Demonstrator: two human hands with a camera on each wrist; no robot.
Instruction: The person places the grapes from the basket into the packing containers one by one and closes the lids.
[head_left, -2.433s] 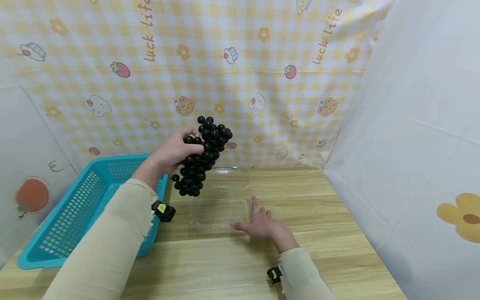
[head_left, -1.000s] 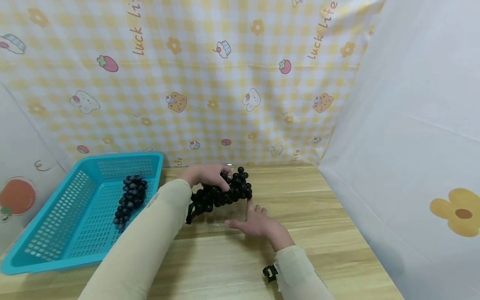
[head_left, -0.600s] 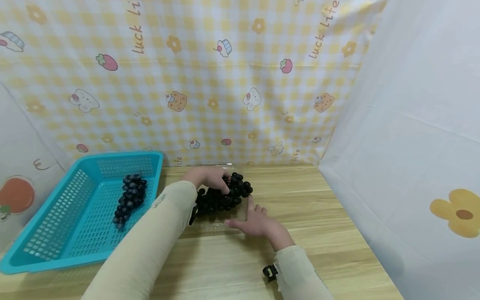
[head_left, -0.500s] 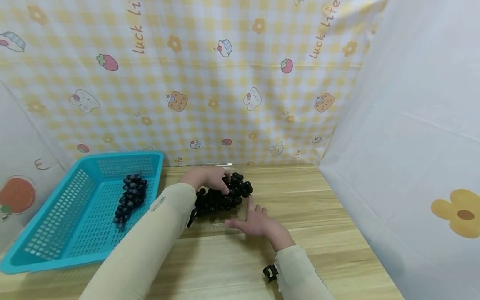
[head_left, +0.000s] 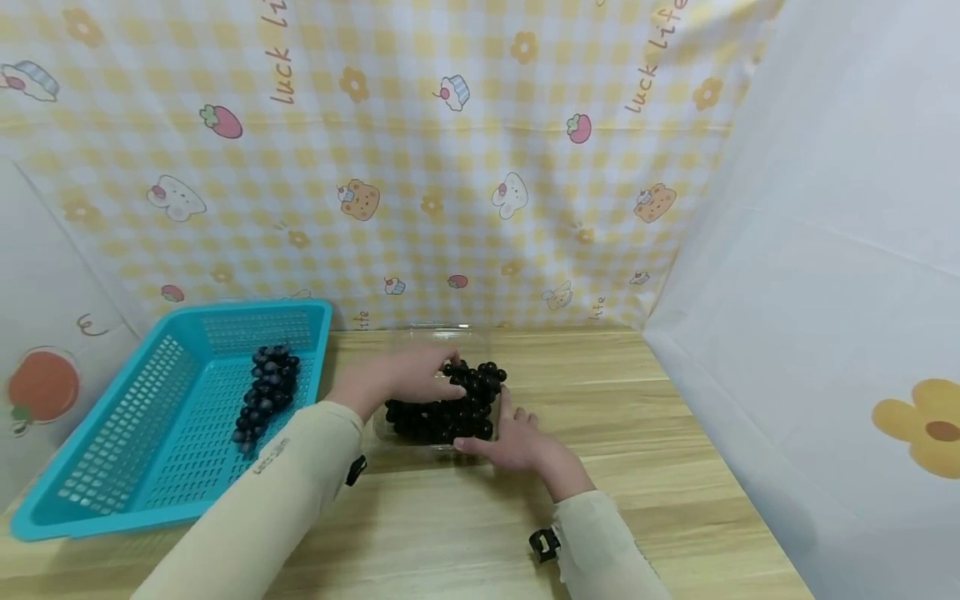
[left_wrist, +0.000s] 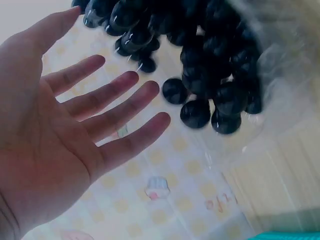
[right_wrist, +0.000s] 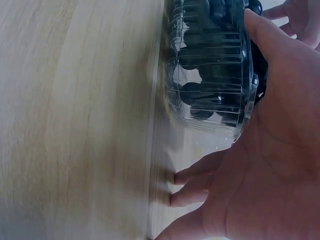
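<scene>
One bunch of glossy black grapes is lying in the clear plastic container on my tabletop, some berries bulging above its rim. From my remote post I am holding the left hand over that bunch, its fingers spread and gripping nothing; the thumb tip is hovering right by the berries, and I cannot tell whether it is touching. My right hand is resting at the container's near right corner, fingers extended rather than clenched, the thumb lying along the front rim. Another bunch, bluish-black grapes, is sitting in the perforated turquoise basket to the left, and a yellow-checked cloth is hanging behind everything.
</scene>
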